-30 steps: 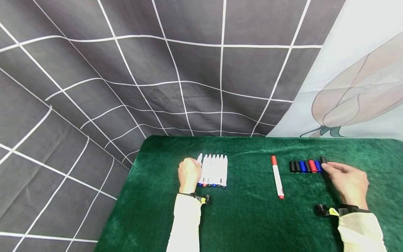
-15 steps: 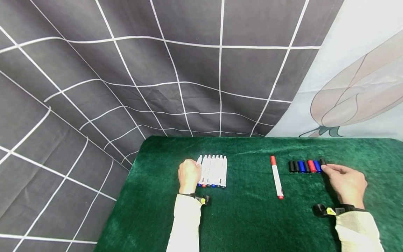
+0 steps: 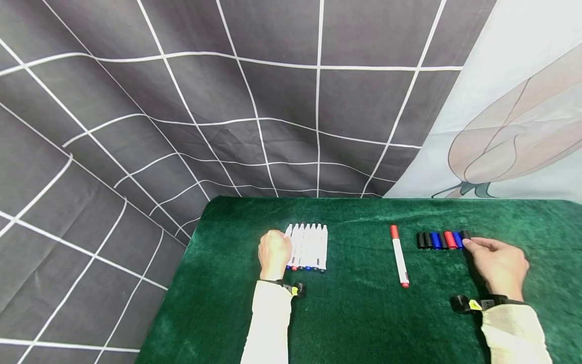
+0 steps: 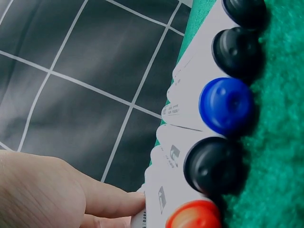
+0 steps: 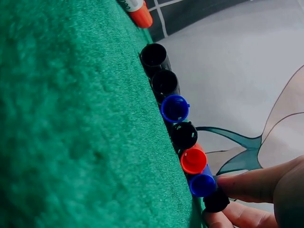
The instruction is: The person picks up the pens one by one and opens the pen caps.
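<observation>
My left hand [image 3: 274,254] pinches the leftmost white marker [image 3: 288,230], which lies at the end of a side-by-side row of capless white markers [image 3: 312,247]. Blue, red and black end plugs face the near side, as with the blue plug [image 4: 227,105] in the left wrist view. Over on the right, my right hand [image 3: 499,265] holds a black cap [image 5: 216,202] between thumb and finger. That cap sits against a blue cap [image 5: 203,185], at the right end of a row of black, blue and red caps whose open ends face the right wrist camera.
Between the two rows lies a capped red marker [image 3: 399,258], slightly slanted. A green velvety cloth [image 3: 354,313] covers the table. Behind it hang a dark grid-patterned curtain [image 3: 291,96] and a pale flower-print cloth [image 3: 514,116].
The black cap in my right hand has come down slightly, level with the cap row. The marker in my left hand has settled slightly, with its tip lower, beside the others.
</observation>
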Available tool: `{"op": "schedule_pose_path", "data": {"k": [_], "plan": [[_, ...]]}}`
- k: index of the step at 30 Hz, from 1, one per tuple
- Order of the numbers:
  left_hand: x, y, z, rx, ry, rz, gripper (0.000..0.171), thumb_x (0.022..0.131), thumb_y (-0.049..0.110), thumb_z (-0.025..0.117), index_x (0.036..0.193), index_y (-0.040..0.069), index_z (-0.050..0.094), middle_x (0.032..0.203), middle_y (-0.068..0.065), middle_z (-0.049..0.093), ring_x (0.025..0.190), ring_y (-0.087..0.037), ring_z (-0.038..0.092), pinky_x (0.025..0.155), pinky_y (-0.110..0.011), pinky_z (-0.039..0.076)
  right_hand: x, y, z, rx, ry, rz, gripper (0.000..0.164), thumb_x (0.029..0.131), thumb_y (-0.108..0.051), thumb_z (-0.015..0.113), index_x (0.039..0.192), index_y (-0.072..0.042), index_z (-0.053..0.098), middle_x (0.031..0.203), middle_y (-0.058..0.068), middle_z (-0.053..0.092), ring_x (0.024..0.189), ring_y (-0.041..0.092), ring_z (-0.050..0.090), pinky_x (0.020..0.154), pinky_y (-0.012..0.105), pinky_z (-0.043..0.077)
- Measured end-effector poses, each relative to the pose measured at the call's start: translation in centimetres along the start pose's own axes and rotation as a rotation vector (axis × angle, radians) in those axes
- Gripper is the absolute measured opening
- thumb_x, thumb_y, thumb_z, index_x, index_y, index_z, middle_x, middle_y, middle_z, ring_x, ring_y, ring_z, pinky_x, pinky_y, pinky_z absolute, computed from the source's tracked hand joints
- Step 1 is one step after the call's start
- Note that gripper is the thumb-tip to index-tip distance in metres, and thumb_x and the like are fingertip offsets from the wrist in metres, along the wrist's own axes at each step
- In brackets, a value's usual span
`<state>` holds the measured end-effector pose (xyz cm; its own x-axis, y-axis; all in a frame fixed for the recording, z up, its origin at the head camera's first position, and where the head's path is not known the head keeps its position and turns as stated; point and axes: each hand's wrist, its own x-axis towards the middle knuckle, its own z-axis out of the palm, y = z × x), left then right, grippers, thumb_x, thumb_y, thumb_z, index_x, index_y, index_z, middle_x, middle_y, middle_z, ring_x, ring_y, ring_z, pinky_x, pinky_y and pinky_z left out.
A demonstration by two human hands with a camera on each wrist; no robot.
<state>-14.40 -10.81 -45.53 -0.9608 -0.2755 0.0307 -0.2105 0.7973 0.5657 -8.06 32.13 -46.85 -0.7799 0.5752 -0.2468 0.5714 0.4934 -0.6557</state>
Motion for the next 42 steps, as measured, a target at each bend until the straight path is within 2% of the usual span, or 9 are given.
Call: {"op": "schedule_pose_path", "data": {"k": [7, 13, 20, 25, 28, 31, 34, 37, 42], "plan": [[-0.1, 0.2, 0.0, 0.012, -0.003, 0.009, 0.034, 0.09, 0.011, 0.065, 0.057, 0.008, 0.056, 0.061, -0.008, 0.053, 0.06, -0.03, 0.057, 0.058, -0.043, 0.045, -0.1, 0.1, 0.2, -0.017, 0.017, -0.041, 0.054, 0.101, -0.038, 0.052, 0.135, 0.005, 0.057, 0.139, 0.032, 0.05, 0.132, 0.054, 0.032, 0.104, 0.061, 0.02], [-0.1, 0.3, 0.2, 0.002, -0.032, -0.019, 0.035, 0.093, 0.01, 0.062, 0.059, 0.008, 0.056, 0.061, -0.007, 0.05, 0.058, -0.026, 0.052, 0.056, -0.037, 0.04, -0.2, 0.1, 0.3, -0.023, 0.016, -0.054, 0.054, 0.102, -0.037, 0.052, 0.133, 0.006, 0.058, 0.135, 0.032, 0.053, 0.129, 0.054, 0.035, 0.102, 0.062, 0.02], [-0.1, 0.2, 0.3, 0.037, -0.011, 0.038, 0.038, 0.091, 0.01, 0.063, 0.054, 0.009, 0.054, 0.063, -0.009, 0.053, 0.061, -0.029, 0.056, 0.059, -0.044, 0.045, -0.2, 0.2, 0.2, -0.026, 0.022, -0.068, 0.054, 0.101, -0.037, 0.052, 0.131, 0.007, 0.059, 0.13, 0.031, 0.057, 0.127, 0.053, 0.038, 0.102, 0.061, 0.021], [0.0, 0.2, 0.4, 0.045, -0.015, 0.038, 0.037, 0.092, 0.011, 0.064, 0.055, 0.01, 0.057, 0.067, -0.011, 0.056, 0.066, -0.031, 0.059, 0.063, -0.045, 0.047, -0.3, 0.2, 0.2, -0.023, 0.029, -0.075, 0.054, 0.101, -0.037, 0.053, 0.13, 0.007, 0.06, 0.126, 0.031, 0.06, 0.126, 0.053, 0.039, 0.102, 0.061, 0.022], [-0.1, 0.2, 0.4, 0.039, -0.015, 0.024, 0.03, 0.093, 0.013, 0.064, 0.064, 0.007, 0.064, 0.073, -0.013, 0.06, 0.07, -0.033, 0.061, 0.066, -0.047, 0.048, -0.2, 0.1, 0.2, -0.012, 0.033, -0.068, 0.054, 0.101, -0.038, 0.053, 0.13, 0.006, 0.061, 0.12, 0.03, 0.064, 0.127, 0.052, 0.039, 0.104, 0.061, 0.021], [-0.2, 0.3, 0.4, 0.018, -0.007, 0.008, 0.018, 0.095, 0.015, 0.065, 0.087, 0.001, 0.073, 0.088, -0.018, 0.067, 0.083, -0.037, 0.066, 0.075, -0.049, 0.051, -0.3, 0.0, 0.1, -0.003, 0.036, -0.059, 0.054, 0.1, -0.038, 0.053, 0.13, 0.006, 0.061, 0.114, 0.028, 0.067, 0.128, 0.052, 0.038, 0.105, 0.061, 0.021], [-0.2, 0.3, 0.5, -0.001, 0.015, 0.005, 0.024, 0.095, 0.018, 0.067, 0.109, -0.001, 0.072, 0.103, -0.022, 0.068, 0.095, -0.041, 0.067, 0.083, -0.052, 0.051, -0.3, -0.1, 0.1, -0.002, 0.037, -0.054, 0.054, 0.1, -0.039, 0.053, 0.13, 0.006, 0.061, 0.11, 0.027, 0.069, 0.128, 0.052, 0.039, 0.105, 0.061, 0.021], [-0.2, 0.4, 0.5, -0.01, 0.045, 0.013, 0.028, 0.094, 0.019, 0.068, 0.113, 0.0, 0.071, 0.108, -0.023, 0.067, 0.099, -0.043, 0.066, 0.085, -0.053, 0.051, -0.4, -0.1, 0.1, 0.001, 0.038, -0.049, 0.055, 0.1, -0.039, 0.053, 0.13, 0.006, 0.06, 0.114, 0.028, 0.068, 0.129, 0.052, 0.038, 0.106, 0.061, 0.021], [-0.5, 1.1, 0.8, -0.007, 0.174, 0.089, 0.027, 0.089, 0.017, 0.072, 0.111, 0.0, 0.072, 0.107, -0.022, 0.066, 0.099, -0.041, 0.064, 0.081, -0.053, 0.052, -0.5, -0.2, 0.1, 0.018, 0.062, -0.054, 0.056, 0.1, -0.039, 0.054, 0.132, 0.006, 0.059, 0.113, 0.028, 0.068, 0.128, 0.05, 0.04, 0.107, 0.06, 0.021]]}}
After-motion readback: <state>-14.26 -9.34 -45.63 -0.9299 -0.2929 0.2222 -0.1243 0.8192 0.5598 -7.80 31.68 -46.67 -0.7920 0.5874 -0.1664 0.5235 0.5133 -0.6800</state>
